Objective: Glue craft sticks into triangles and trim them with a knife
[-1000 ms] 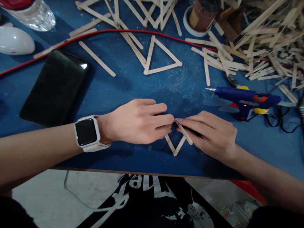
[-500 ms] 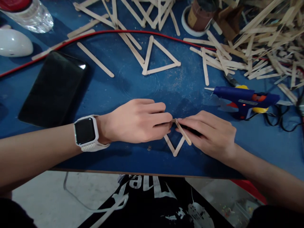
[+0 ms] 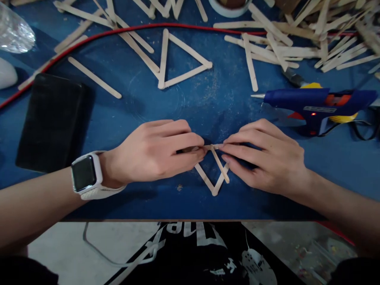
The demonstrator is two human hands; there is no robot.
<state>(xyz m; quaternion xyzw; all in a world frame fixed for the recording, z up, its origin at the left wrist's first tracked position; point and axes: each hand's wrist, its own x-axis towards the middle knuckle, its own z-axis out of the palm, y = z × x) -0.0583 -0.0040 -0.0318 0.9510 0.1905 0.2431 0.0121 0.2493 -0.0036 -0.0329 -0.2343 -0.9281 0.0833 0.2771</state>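
Near the table's front edge lies a triangle of wooden popsicle sticks, its point toward me. Another popsicle stick slants up from its far side and crosses over the right part. My left hand, with a watch on the wrist, is closed on the left end of the far side. At the right end of that same side, my right hand pinches with its fingertips. Both corners there are hidden by my fingers.
A blue hot glue gun with a lit red light lies to the right. Another stick triangle lies further back. A black tablet-like slab, a red cable and a loose stick are at left; piled sticks lie back right.
My hands have moved a little apart, showing more of the far side and the slanting stick's top end. The view has shifted closer, so the surroundings sit differently in the picture.
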